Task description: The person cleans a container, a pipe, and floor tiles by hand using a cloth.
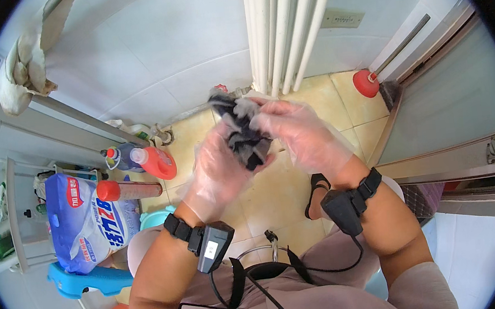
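A crumpled black-and-grey bundle (248,143) that looks like soft cloth is held up in front of me, above the tiled floor. My left hand (213,169), in a clear disposable plastic glove, cups it from the left and below. Gloved the same way, my right hand (300,127) pinches its upper right part between thumb and fingers. Folds of the bundle hide some fingertips. Black straps with small black devices and cables circle both wrists.
White radiator pipes (291,29) rise along the far wall. A red rubber plunger (366,84) stands by the door frame at right. On the left are a red detergent bottle (159,163), a red-capped spray can (130,189), a blue-and-white detergent bag (84,224) and a white shelf rack (15,212).
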Tool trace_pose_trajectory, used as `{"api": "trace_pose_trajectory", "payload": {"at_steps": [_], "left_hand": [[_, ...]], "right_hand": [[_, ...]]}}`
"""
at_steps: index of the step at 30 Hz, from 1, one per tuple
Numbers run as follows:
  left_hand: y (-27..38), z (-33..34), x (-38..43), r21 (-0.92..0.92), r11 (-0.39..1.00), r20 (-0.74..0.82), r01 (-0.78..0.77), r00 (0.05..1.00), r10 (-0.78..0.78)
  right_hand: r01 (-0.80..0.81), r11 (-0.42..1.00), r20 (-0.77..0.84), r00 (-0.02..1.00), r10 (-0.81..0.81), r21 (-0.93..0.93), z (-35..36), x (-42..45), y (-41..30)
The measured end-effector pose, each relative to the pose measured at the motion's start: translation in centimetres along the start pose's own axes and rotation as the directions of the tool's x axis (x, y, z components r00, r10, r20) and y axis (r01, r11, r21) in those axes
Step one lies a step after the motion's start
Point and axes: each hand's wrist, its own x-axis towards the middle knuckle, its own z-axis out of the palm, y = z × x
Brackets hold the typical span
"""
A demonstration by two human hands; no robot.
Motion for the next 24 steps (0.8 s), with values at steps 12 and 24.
{"api": "trace_pose_trajectory", "payload": {"at_steps": [12,24], "left_hand": [[2.3,0.8,0.3,0.089,0.981,-0.041,-0.172,0.984,0.176],[2.8,1.9,3.1,0.522,0.815,-0.058,-0.251,0.943,0.327]], "right_hand": [[0.346,0.937,-0.015,0.938,-0.347,-0.056,-0.2,0.4,-0.4],[0.148,0.968,-0.033,0.987,-0.158,-0.202,-0.7,1.4,-0.6]]}}
